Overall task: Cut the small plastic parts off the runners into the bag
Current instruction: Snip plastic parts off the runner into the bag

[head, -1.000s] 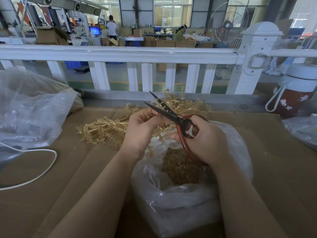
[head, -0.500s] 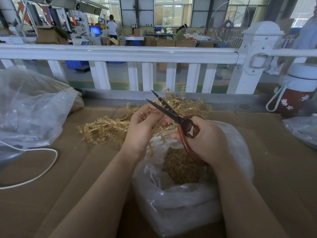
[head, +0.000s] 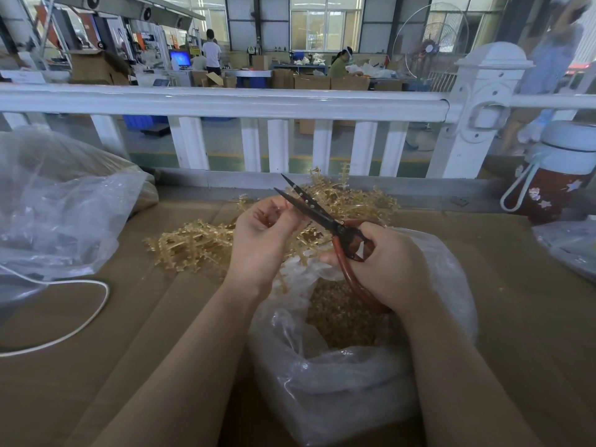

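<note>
Amber plastic runner (head: 292, 246) pinched in left hand (head: 258, 240), right hand (head: 387, 262) gripping scissors (head: 309, 206) — blades parted

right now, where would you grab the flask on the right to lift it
Probably by the white loop strap hanging down the flask's left side, hooked from the left; the lidded top is cut off at the frame edge. That side faces open table; the railing stands behind.

no legible text showing anywhere, small signs on the far machines (head: 193, 50) reading only as blur, star and flower decals sitting on the flask (head: 548, 191), no lettering
</note>
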A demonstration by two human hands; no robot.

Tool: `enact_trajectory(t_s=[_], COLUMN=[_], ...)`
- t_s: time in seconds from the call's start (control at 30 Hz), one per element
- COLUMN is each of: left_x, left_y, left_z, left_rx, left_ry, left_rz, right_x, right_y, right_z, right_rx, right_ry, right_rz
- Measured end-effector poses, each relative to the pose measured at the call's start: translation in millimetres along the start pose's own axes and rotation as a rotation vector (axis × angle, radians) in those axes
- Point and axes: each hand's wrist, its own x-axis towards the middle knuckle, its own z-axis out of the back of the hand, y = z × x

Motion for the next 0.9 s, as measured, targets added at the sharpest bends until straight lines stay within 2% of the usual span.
enact_trajectory(t_s=[0.23, 0.57, 0.9], left_x=[0.2, -1.7, -1.4], left_y=[1.2, -0.4, 4.3], left_z=[1.9, 2.6, 4.7], left_rx=[-0.002, 0.134, 0.095], left_ry=[0.018, 0.118, 0.070], left_rz=[0.032, 0.027, -0.029], right_x=[-0.2, 0.5, 1.1], right_y=[-2.0, -2.7, -2.0], right_z=[-1.3, -1.5, -2.5], right_rx=[-0.037, -0.067, -0.019], right_ry=[0.014, 0.026, 0.024], right_rz=[0.004, 0.017, -0.003])
